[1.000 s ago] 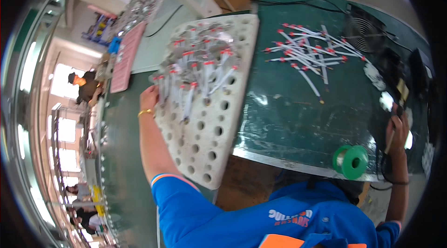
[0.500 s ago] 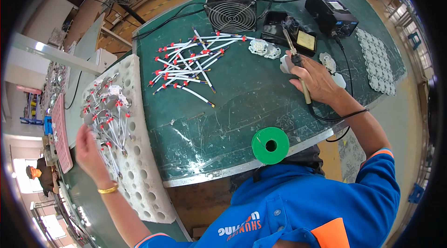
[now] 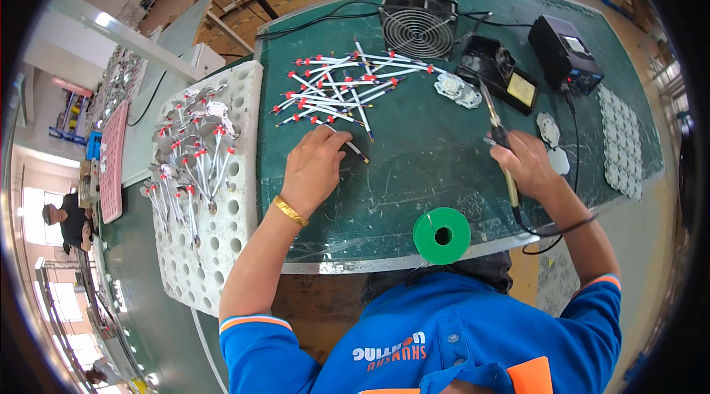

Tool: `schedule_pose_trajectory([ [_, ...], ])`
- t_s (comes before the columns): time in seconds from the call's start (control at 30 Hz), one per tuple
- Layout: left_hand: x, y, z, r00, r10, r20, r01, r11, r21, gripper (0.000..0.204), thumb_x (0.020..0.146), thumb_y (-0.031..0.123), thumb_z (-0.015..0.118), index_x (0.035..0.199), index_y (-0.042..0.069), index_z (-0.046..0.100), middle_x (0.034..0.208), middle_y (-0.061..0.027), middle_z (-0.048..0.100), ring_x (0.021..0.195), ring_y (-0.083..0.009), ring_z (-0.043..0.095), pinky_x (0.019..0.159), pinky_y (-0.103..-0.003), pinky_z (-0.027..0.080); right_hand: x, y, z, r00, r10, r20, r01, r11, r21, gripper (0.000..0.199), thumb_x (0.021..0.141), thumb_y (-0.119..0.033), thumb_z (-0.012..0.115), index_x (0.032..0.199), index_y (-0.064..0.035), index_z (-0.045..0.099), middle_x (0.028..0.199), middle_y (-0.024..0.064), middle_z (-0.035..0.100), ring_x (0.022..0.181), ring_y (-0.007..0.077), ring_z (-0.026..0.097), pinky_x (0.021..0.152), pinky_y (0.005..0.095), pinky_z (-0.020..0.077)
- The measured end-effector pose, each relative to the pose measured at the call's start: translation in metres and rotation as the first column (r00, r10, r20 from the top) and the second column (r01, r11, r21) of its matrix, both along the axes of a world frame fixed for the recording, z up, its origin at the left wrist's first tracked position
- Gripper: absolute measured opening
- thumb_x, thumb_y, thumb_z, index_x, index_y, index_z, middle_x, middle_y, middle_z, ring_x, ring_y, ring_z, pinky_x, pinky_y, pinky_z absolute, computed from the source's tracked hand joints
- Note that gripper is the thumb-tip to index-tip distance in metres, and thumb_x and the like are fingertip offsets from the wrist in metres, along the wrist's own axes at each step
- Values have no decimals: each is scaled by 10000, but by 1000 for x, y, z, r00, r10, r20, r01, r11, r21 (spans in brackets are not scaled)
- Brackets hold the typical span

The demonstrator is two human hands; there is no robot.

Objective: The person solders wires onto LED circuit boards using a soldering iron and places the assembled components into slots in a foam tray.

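From here my right hand (image 3: 529,165) hides the middle of the yellow-handled soldering iron (image 3: 497,128), and its tip is too small to judge.

Green mat (image 3: 414,150); white red-tipped wires (image 3: 340,91); green spool (image 3: 441,235).

Left hand (image 3: 314,168) on white wire (image 3: 346,144), right hand (image 3: 526,165) gripping soldering iron (image 3: 499,144)

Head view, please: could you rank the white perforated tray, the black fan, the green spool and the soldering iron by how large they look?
1. White perforated tray, clearly largest.
2. Black fan.
3. Green spool and soldering iron in the right hand: unsure, one round and near, the other long and thin.
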State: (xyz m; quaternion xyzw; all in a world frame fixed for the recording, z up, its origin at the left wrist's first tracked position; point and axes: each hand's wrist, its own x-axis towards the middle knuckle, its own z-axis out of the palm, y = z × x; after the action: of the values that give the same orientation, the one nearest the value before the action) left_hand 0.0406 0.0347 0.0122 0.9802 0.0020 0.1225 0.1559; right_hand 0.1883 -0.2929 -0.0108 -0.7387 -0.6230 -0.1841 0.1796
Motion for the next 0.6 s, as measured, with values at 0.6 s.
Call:
schedule_pose_trajectory([
  [0.6,23,0,-18,870,486,-89,-493,863,-108,285,741,307,702,827,52,606,661,-54,617,601,-210,601,565,-336,451,-34,68,17,907,123,-402,121,838,532,342,674,23,733,899,-58,488,731,92,596,545,247,581,484,319,449],
])
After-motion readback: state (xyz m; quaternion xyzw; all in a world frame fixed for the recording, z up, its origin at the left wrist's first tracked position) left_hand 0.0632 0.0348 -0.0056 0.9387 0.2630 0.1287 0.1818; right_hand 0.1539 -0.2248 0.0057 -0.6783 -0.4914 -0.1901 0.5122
